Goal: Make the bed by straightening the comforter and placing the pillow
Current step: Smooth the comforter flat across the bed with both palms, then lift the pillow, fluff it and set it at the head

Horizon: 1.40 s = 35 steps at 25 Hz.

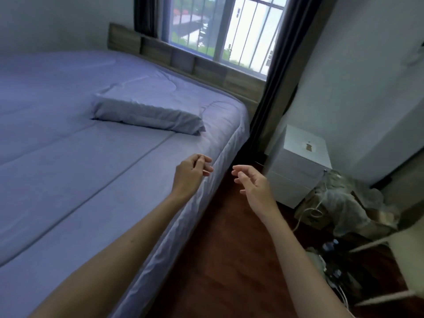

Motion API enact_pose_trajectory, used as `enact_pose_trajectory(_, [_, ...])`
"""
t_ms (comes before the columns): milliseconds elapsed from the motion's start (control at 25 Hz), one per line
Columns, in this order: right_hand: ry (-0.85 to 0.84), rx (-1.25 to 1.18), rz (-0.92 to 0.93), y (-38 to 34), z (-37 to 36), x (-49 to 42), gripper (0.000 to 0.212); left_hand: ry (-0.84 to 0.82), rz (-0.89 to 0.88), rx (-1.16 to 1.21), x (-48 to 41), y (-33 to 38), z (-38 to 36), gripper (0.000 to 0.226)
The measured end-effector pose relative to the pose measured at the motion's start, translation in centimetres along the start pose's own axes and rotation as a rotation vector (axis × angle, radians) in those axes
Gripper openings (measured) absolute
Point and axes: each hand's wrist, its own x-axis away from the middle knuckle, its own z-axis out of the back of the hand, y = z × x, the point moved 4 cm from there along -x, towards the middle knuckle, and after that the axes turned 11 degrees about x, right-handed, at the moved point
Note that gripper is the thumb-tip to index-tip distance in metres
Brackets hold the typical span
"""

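A smooth blue-grey quilted comforter (pixel 68 157) covers the bed up to its right edge. A flat rectangular pillow in matching blue-grey fabric (pixel 146 112) lies on it near the head-end right corner. The left hand (pixel 191 172) hovers over the bed's right edge, fingers loosely curled, holding nothing. The right hand (pixel 252 185) hangs over the dark wooden floor (pixel 220 260), fingers spread, empty. A white bedside cabinet (pixel 298 164) stands beyond.
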Motion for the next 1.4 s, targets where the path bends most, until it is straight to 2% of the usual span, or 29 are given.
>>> enact_pose_trajectory(240, [-0.152, -0.091, 0.049, 1.6, -3.7, -10.9, 0.02, 0.141, 0.033, -0.148, -6.4, -2.5, 1.5, 0.03])
enact_pose_trajectory(360, [-0.255, -0.102, 0.109, 2.7, -8.0, -16.6, 0.019, 0.329, 0.067, -0.2, -8.8, -5.5, 3.9, 0.029])
enact_pose_trajectory(560, [-0.508, -0.015, 0.21, 4.9, -17.9, -23.2, 0.02, 0.741, 0.117, -0.276, -11.1, -9.8, 9.0, 0.027])
enact_pose_trajectory(720, [-0.693, 0.106, 0.352, 5.2, -26.1, -23.9, 0.026, 0.916, 0.146, -0.43, -10.2, -12.8, 11.8, 0.024])
enact_pose_trajectory(840, [-0.828, 0.225, 0.437, 6.4, -31.8, -22.7, 0.032, 0.93, 0.181, -0.547, -10.4, -15.2, 13.3, 0.028])
enact_pose_trajectory(920, [-0.912, 0.355, 0.557, 8.0, -35.8, -21.4, 0.039, 0.914, 0.173, -0.625, -11.7, -17.1, 14.7, 0.032])
enact_pose_trajectory(1080, [-1.031, 0.689, 0.835, 11.9, -41.9, -19.5, 0.059, 0.776, 0.188, -0.806, -15.5, -22.1, 19.1, 0.042])
enact_pose_trajectory(1160, [-0.966, 0.731, 0.912, 13.2, -43.4, -19.8, 0.07, 0.733, 0.305, -0.881, -15.6, -26.0, 23.2, 0.046])
enact_pose_trajectory(1240, [-0.865, 0.721, 0.953, 14.0, -43.8, -21.2, 0.068, 0.733, 0.476, -0.974, -13.0, -29.0, 28.0, 0.051])
enact_pose_trajectory(1400, [-0.768, 0.743, 0.966, 14.8, -43.5, -25.0, 0.06, 0.875, 0.676, -1.182, -2.3, -29.5, 36.4, 0.055])
